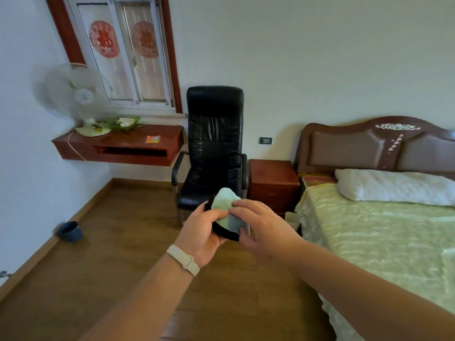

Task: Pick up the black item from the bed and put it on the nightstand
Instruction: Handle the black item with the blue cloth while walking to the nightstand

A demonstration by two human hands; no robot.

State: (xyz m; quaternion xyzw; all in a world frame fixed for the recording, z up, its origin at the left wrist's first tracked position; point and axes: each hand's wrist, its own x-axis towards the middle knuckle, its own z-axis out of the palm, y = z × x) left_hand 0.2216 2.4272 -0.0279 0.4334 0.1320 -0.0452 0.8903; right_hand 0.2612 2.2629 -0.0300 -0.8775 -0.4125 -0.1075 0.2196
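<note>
I hold the black item (225,233) in front of me over the wooden floor; only its dark curved edge shows below a pale green-grey cloth part (226,201). My left hand (203,230) grips it from the left, and my right hand (261,223) pinches the cloth part from the right. The red-brown nightstand (272,183) stands beyond my hands, between the chair and the bed (379,232). The bed, with a light green cover, lies to my right.
A black office chair (213,143) stands just left of the nightstand. A wall-mounted red desk (123,146) with a fan (81,99) is at the left. A dark blue bowl (70,231) sits on the floor by the left wall. A white pillow (394,189) lies at the headboard.
</note>
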